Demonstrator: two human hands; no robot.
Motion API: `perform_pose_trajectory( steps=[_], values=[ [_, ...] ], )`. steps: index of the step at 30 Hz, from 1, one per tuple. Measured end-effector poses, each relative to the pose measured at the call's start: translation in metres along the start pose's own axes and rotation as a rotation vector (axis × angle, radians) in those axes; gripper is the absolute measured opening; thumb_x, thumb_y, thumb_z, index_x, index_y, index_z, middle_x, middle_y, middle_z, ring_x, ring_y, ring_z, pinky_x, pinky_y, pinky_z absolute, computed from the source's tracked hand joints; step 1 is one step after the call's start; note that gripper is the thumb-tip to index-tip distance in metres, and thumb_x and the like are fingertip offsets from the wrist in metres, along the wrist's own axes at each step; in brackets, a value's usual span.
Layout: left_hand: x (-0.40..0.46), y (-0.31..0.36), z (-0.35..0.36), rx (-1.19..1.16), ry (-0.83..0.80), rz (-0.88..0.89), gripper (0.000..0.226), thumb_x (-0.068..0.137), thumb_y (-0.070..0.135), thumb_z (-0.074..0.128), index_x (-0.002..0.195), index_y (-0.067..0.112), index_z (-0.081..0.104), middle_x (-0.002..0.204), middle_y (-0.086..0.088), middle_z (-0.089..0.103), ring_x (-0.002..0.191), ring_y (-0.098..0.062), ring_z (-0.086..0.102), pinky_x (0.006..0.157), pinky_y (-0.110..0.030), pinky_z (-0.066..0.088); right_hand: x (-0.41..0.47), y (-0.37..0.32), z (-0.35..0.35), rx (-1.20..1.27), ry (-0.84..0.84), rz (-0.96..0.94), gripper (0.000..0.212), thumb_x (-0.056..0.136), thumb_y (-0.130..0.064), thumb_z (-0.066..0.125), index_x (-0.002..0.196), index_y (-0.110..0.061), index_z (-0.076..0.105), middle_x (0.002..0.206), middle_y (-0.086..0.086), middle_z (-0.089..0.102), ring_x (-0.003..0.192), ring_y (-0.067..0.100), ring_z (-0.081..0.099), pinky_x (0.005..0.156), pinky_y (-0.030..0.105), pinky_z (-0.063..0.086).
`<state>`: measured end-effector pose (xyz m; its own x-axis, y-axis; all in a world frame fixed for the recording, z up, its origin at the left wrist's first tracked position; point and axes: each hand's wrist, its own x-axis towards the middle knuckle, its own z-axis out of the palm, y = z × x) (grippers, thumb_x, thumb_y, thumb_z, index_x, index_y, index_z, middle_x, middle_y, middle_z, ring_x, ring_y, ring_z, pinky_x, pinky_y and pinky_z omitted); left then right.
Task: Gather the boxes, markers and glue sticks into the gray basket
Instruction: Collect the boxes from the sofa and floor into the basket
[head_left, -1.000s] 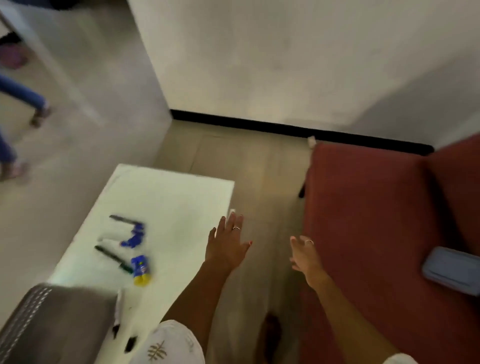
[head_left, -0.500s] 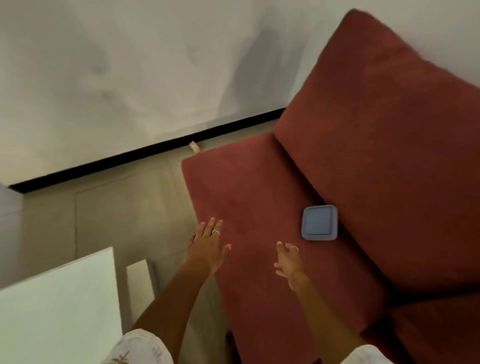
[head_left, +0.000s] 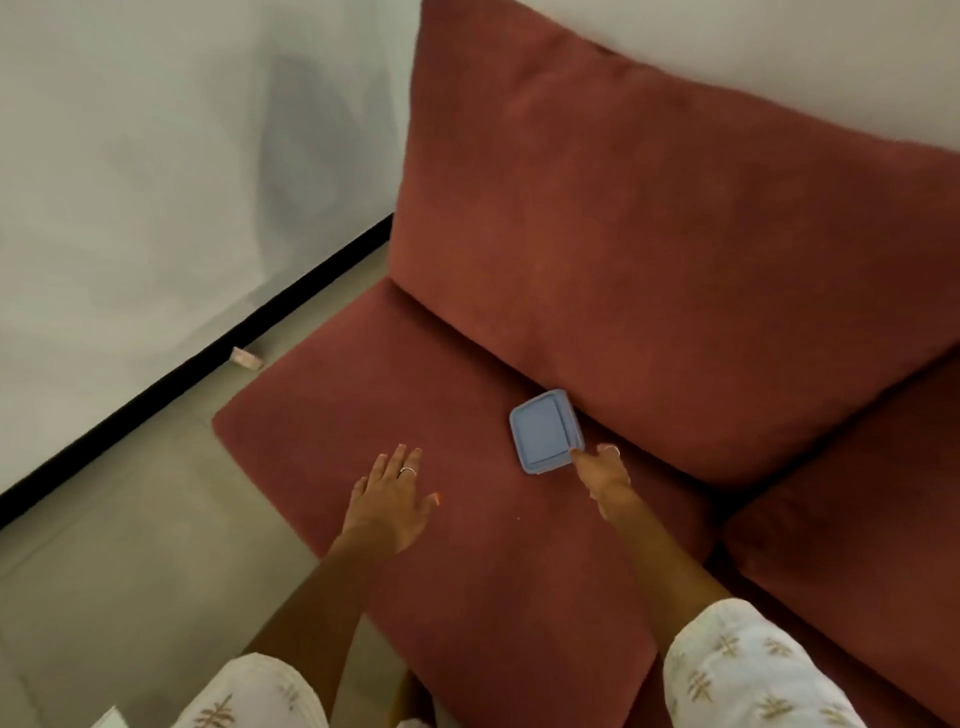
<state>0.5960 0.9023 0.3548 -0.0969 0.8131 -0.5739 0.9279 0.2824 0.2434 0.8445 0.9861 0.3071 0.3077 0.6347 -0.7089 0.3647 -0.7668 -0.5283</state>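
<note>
A flat blue square box (head_left: 545, 431) lies on the red sofa seat (head_left: 467, 545), up against the back cushion. My right hand (head_left: 602, 470) reaches to its near right corner, fingertips touching its edge, with no grip closed around it. My left hand (head_left: 392, 493) hovers open over the seat, fingers spread, well left of the box. The gray basket, markers and glue sticks are out of view.
The red back cushion (head_left: 649, 234) rises behind the box. A second seat cushion (head_left: 857, 545) adjoins on the right. Beige floor (head_left: 130, 545) and a white wall with a black baseboard (head_left: 182, 374) lie to the left. A small pale object (head_left: 247, 357) sits by the baseboard.
My view swung from the white table with the markers and basket to the sofa. Both hands moved toward the blue box, and my right hand now touches its corner.
</note>
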Motion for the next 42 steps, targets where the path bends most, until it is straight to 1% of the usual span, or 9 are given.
perform_pose_trajectory(
  steps=[4, 9, 14, 20, 23, 26, 31, 36, 42],
  values=[
    [0.036, -0.001, -0.010, 0.074, -0.090, 0.087, 0.069, 0.096, 0.046, 0.039, 0.152, 0.024, 0.005, 0.162, 0.003, -0.002, 0.149, -0.020, -0.002, 0.119, -0.044, 0.013, 0.025, -0.018, 0.005, -0.069, -0.017, 0.018, 0.061, 0.089, -0.022, 0.058, 0.141, -0.002, 0.032, 0.142, 0.016, 0.043, 0.128, 0.031, 0.045, 0.103, 0.036, 0.038],
    [0.073, -0.010, -0.027, 0.156, -0.140, 0.159, 0.069, 0.096, 0.045, 0.039, 0.152, 0.024, 0.006, 0.161, 0.003, 0.000, 0.149, -0.020, -0.001, 0.119, -0.044, 0.013, 0.038, -0.028, 0.023, -0.116, -0.017, 0.077, 0.054, 0.085, -0.018, 0.061, 0.130, 0.000, 0.039, 0.132, 0.019, 0.051, 0.120, 0.033, 0.052, 0.099, 0.039, 0.045],
    [0.096, -0.020, -0.039, 0.270, -0.211, 0.177, 0.069, 0.096, 0.045, 0.039, 0.152, 0.023, 0.006, 0.162, 0.002, 0.000, 0.149, -0.021, 0.001, 0.119, -0.043, 0.015, 0.032, -0.025, 0.041, -0.022, 0.025, 0.137, 0.059, 0.086, -0.013, 0.062, 0.132, 0.002, 0.030, 0.128, 0.021, 0.053, 0.116, 0.034, 0.055, 0.088, 0.035, 0.048],
    [0.107, 0.030, -0.047, 0.394, -0.235, 0.333, 0.072, 0.096, 0.047, 0.040, 0.152, 0.022, 0.003, 0.161, 0.001, -0.001, 0.149, -0.023, 0.001, 0.119, -0.045, 0.015, 0.009, -0.001, 0.013, 0.050, 0.059, 0.159, 0.049, 0.086, -0.019, 0.063, 0.123, 0.002, 0.040, 0.129, 0.018, 0.053, 0.115, 0.031, 0.055, 0.086, 0.034, 0.048],
    [0.101, 0.078, -0.040, 0.463, -0.233, 0.473, 0.074, 0.095, 0.045, 0.044, 0.152, 0.022, 0.004, 0.162, 0.002, -0.001, 0.149, -0.023, 0.002, 0.119, -0.044, 0.015, -0.010, 0.028, -0.019, 0.120, 0.126, 0.173, 0.045, 0.086, -0.022, 0.064, 0.119, -0.001, 0.042, 0.128, 0.016, 0.052, 0.112, 0.030, 0.055, 0.082, 0.033, 0.046],
    [0.080, 0.130, -0.023, 0.526, -0.235, 0.634, 0.073, 0.095, 0.044, 0.045, 0.152, 0.022, 0.005, 0.162, 0.002, -0.001, 0.149, -0.022, 0.002, 0.119, -0.042, 0.015, -0.037, 0.075, -0.054, 0.258, 0.240, 0.201, 0.035, 0.086, -0.023, 0.064, 0.101, -0.008, 0.037, 0.111, 0.011, 0.051, 0.094, 0.022, 0.052, 0.072, 0.031, 0.044],
    [0.014, 0.185, 0.020, 0.644, -0.298, 0.880, 0.066, 0.095, 0.040, 0.045, 0.151, 0.024, 0.015, 0.162, 0.001, 0.000, 0.149, -0.022, 0.002, 0.119, -0.044, 0.015, -0.103, 0.162, -0.085, 0.482, 0.399, 0.274, 0.034, 0.085, -0.023, 0.065, 0.098, -0.010, 0.036, 0.102, 0.008, 0.050, 0.086, 0.022, 0.053, 0.051, 0.022, 0.041],
    [-0.064, 0.198, 0.068, 0.798, -0.358, 1.087, 0.062, 0.096, 0.040, 0.044, 0.150, 0.022, 0.021, 0.161, 0.000, 0.003, 0.149, -0.023, 0.003, 0.119, -0.043, 0.016, -0.185, 0.247, -0.073, 0.687, 0.531, 0.387, 0.036, 0.084, -0.024, 0.066, 0.097, -0.008, 0.036, 0.099, 0.010, 0.050, 0.080, 0.023, 0.053, 0.047, 0.025, 0.041],
    [-0.148, 0.187, 0.113, 0.972, -0.424, 1.272, 0.063, 0.096, 0.040, 0.045, 0.150, 0.021, 0.020, 0.161, -0.001, 0.003, 0.149, -0.023, 0.003, 0.120, -0.042, 0.016, -0.281, 0.329, -0.020, 0.923, 0.679, 0.540, 0.038, 0.084, -0.026, 0.066, 0.100, -0.006, 0.038, 0.099, 0.012, 0.051, 0.076, 0.022, 0.054, 0.049, 0.026, 0.043]
  ],
)
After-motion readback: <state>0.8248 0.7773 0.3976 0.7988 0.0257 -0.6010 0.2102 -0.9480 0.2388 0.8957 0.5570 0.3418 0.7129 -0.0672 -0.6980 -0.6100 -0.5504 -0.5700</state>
